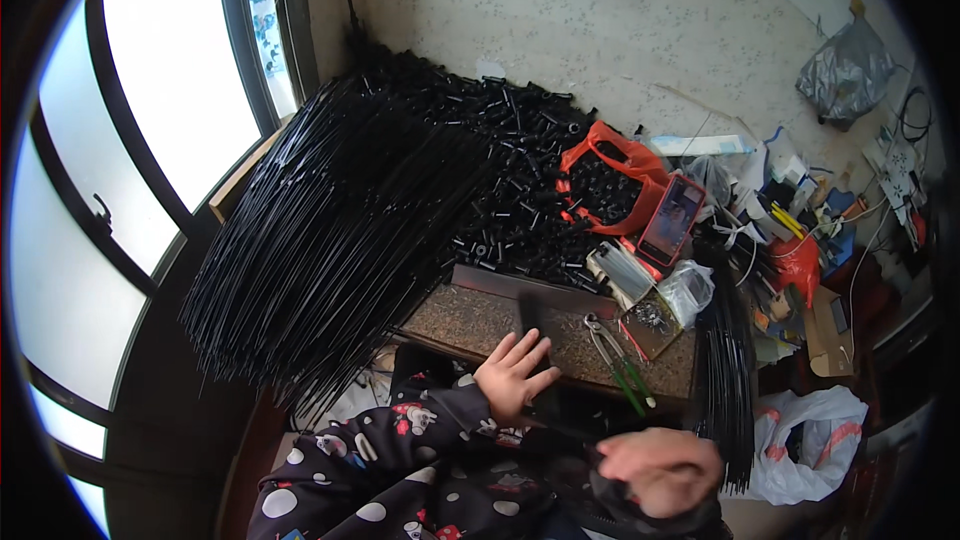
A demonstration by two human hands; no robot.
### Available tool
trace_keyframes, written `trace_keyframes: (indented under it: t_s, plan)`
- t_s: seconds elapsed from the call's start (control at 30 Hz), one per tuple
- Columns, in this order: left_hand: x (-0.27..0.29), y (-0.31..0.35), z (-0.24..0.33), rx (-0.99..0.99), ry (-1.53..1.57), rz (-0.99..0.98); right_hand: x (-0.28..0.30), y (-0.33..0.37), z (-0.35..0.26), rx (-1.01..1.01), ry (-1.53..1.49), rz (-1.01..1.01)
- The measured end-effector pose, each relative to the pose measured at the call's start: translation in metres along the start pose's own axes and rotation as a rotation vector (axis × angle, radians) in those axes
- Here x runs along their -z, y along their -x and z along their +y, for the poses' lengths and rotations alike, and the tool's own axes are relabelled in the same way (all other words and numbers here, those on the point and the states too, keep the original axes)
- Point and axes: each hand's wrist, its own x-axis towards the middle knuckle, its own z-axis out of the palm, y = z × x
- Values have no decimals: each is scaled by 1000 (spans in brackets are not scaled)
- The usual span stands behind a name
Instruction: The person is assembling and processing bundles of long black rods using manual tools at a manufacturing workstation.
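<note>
In the head view, the left hand [513, 380] is being held open; whether the blurred right hand [662, 470] is being closed cannot be told. At the latter's eleven o'clock, green-handled pliers [626, 368] are being supported by the table [480, 318].

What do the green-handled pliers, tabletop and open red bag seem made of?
Pliers: metal head, by its grey sheen; smooth green grips, probably plastic or rubber.
Tabletop: speckled brown; stone or patterned laminate, I can't tell.
Open red bag: apparently thin, glossy plastic film, given its crumpled folds.
</note>
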Motion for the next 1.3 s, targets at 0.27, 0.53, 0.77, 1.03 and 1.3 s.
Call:
trace_keyframes:
  t_s: [0.27, 0.53, 0.77, 1.03, 1.3]
  plan:
    - [41, -30, 13, -60, 817, -250, 38, 4, -39, 378, 30, 135]
    - [47, -47, -4, 448, 1446, 753, -36, 31, 148, -823, 97, -372]
    - [2, -32, 48, 490, 2532, 432, 22, -73, 146, -359, -750, 1119]
    - [115, -51, 25, -137, 551, 552, 0, -37, 120, -138, -271, 440]
    - [61, -70, -27, 466, 1144, 105, -8, 20, 208, -334, 25, 210]
